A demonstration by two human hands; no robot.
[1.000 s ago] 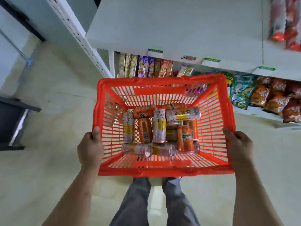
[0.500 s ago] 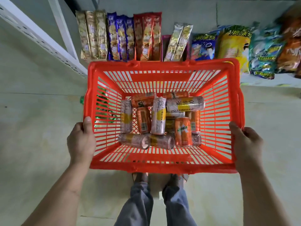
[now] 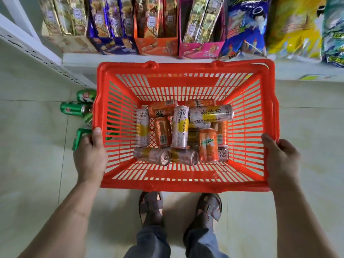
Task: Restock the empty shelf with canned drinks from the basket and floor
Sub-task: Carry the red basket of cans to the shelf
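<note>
Pale floor tiles [image 3: 33, 174] fill the head view, with a low white shelf [image 3: 119, 59] at the top that carries boxed snack bars [image 3: 156, 25] and bright snack bags [image 3: 247, 28].

Both hands hold a red plastic basket [image 3: 186, 185] above the floor. The left hand [image 3: 90, 155] is closed on the left rim near the close corner, thumb lying on top of the rim. The right hand [image 3: 281, 161] is clamped on the right rim, also at the close end.

Between the two grips, on the basket bottom, lie orange soda cans [image 3: 208, 145] mixed with silver and yellow tea cans [image 3: 180, 127], all on their sides. Just outside the left grip, green cans [image 3: 73, 108] lie on the floor, touching or almost touching the basket wall. Below the basket two sandalled feet [image 3: 151, 205] stand on the tiles.
</note>
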